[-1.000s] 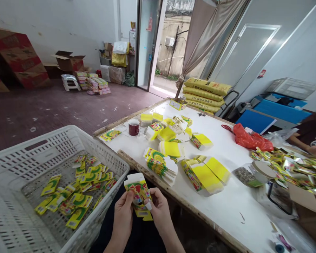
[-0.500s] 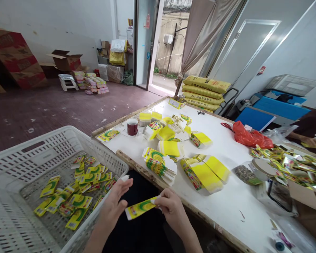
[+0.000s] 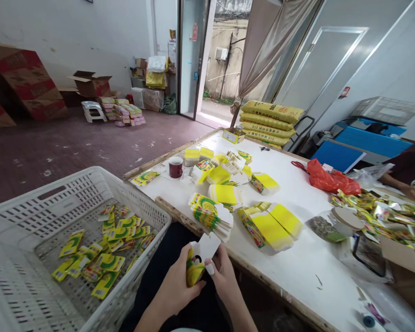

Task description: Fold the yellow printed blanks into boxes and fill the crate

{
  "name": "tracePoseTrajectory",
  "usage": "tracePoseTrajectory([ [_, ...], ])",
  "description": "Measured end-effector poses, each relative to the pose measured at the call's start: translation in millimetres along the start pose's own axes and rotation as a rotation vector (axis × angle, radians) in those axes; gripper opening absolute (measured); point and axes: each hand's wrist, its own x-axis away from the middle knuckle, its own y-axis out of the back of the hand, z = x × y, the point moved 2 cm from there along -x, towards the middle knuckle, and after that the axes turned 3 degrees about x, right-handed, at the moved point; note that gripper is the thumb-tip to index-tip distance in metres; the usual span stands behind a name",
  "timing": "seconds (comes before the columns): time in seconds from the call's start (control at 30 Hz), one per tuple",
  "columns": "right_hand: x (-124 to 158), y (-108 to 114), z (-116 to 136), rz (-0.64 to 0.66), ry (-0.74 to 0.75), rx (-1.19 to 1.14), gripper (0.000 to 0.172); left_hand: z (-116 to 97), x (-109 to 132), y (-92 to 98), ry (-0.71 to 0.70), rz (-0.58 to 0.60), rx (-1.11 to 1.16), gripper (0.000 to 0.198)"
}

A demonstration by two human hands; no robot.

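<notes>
A small yellow-and-green printed carton [image 3: 193, 273] is between my hands above my lap, its white end flaps standing up. My left hand [image 3: 176, 285] is closed round the printed body. At the flap side, my right hand [image 3: 224, 275] pinches the carton with thumb and fingers. Its opening looks dark inside; any contents are hard to make out. Just beyond my hands, a stack of flattened cartons [image 3: 205, 213] lies at the table edge. To my left, a white plastic basket [image 3: 10, 251] holds several yellow cartons [image 3: 107, 263] lying loosely.
On the white table [image 3: 297, 272] are yellow carton stacks [image 3: 273, 226], a dark red mug [image 3: 175, 168], a red plastic bag [image 3: 332, 177] and a pile of packets [image 3: 383, 214]. A wooden strip [image 3: 176, 214] edges the table. Another person's hand [image 3: 413, 192] is at far right.
The flat carton in my right hand has been opened out, with its flaps up. My left hand has moved right from open beside it and now grips it too.
</notes>
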Motion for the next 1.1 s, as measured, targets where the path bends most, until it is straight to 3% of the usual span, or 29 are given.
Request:
tracePoseTrajectory([
  [0.17, 5.5, -23.5, 0.0, 0.126, -0.304, -0.45, 0.056, 8.7, 3.2, -5.0, -0.076, -0.013, -0.134, 0.068],
  [0.27, 5.8, -27.5, -2.0, 0.154, -0.406, -0.53, 0.049, 19.1, 2.2, -5.1, -0.1, -0.006, -0.178, 0.068],
  [0.47, -3.3, -26.5, -6.2, 0.169, -0.383, -0.531, 0.049, 18.2, -3.3, -2.0, -0.184, 0.037, -0.178, 0.052],
  [0.57, -3.8, -26.8, -6.9, 0.167, -0.389, -0.54, 0.052, 15.6, -5.0, -3.0, -0.161, 0.057, -0.202, 0.048],
  [0.77, -0.9, -27.2, -6.2, 0.122, -0.494, -0.578, 0.06, 24.5, -6.9, -6.5, -0.096, 0.156, -0.364, 0.058],
  [1.1, 0.0, -28.5, -3.6, 0.139, -0.477, -0.567, 0.055, 23.6, -9.4, -6.4, -0.033, 0.234, -0.384, 0.06],
])
